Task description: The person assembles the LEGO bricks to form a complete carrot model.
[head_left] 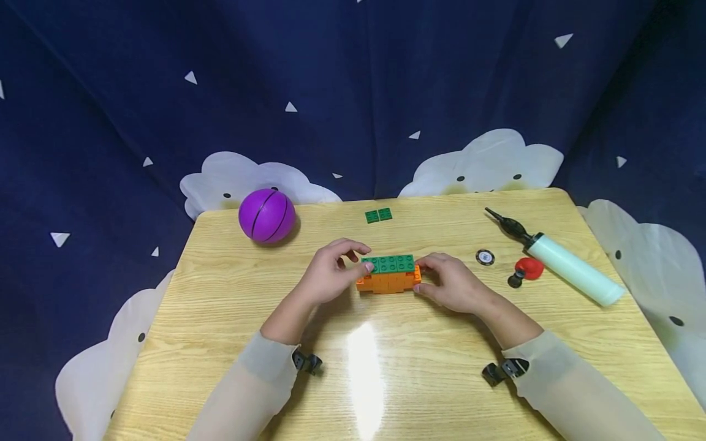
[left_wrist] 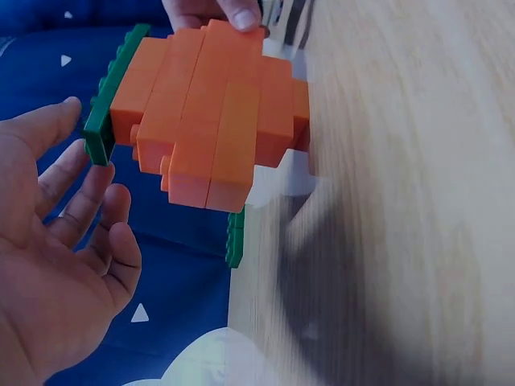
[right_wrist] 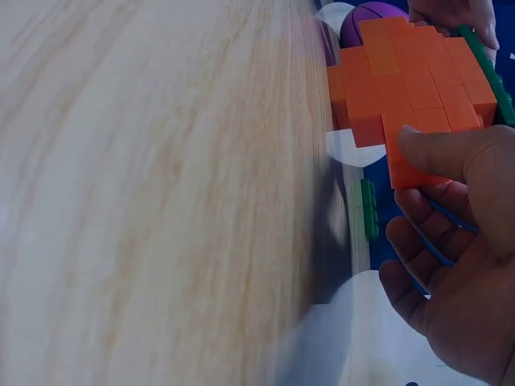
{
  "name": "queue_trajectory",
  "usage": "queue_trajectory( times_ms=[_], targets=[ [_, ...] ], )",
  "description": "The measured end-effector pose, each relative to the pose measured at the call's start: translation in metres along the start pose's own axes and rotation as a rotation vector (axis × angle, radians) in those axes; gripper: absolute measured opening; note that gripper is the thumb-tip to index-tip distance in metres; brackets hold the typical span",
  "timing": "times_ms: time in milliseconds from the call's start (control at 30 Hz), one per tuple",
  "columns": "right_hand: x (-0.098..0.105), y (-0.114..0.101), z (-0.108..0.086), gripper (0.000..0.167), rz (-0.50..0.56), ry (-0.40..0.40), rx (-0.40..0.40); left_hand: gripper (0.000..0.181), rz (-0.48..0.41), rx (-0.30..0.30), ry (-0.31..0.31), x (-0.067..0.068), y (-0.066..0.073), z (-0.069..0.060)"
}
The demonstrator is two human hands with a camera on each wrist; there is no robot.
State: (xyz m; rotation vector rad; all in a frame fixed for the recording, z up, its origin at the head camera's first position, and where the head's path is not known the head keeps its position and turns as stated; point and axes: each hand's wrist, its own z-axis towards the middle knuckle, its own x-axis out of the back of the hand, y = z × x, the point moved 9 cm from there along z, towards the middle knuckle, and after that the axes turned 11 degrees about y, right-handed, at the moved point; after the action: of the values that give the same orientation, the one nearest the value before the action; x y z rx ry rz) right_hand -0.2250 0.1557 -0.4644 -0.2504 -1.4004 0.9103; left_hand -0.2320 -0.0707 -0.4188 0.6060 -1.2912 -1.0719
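A stepped block of orange toy bricks [head_left: 388, 283] stands on the table at the middle of the head view, with green toy bricks [head_left: 388, 264] in a row along its top. My right hand [head_left: 453, 283] grips the right end of the orange bricks between thumb and fingers; in the right wrist view the thumb [right_wrist: 434, 151] lies on the near face. At the other end, my left hand [head_left: 331, 274] is spread loosely, its thumb tip at the end of the green row. From the left wrist view I cannot tell how firmly it touches the green bricks [left_wrist: 113, 96].
Two loose green bricks [head_left: 378, 215] lie near the back edge. A purple ball [head_left: 267, 215] sits back left. To the right are a poker chip [head_left: 485, 257], a red round piece [head_left: 531, 267] with a small black part [head_left: 516, 279], and a pale green hand pump [head_left: 573, 269].
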Motion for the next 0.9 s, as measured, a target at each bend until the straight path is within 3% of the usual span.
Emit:
queue_trajectory(
  times_ms=[367,600,900],
  targets=[
    [0.001,-0.001,0.000,0.047,-0.014,0.000,0.004,0.022,0.037,0.063,0.090,0.012,-0.024,0.022],
    [0.001,-0.002,0.000,0.047,-0.010,0.003,0.001,0.028,0.076,0.111,0.094,0.010,-0.039,0.034],
    [0.000,-0.002,-0.001,0.047,-0.014,0.004,0.004,0.029,0.139,0.110,0.089,0.002,-0.051,0.052]
  ],
)
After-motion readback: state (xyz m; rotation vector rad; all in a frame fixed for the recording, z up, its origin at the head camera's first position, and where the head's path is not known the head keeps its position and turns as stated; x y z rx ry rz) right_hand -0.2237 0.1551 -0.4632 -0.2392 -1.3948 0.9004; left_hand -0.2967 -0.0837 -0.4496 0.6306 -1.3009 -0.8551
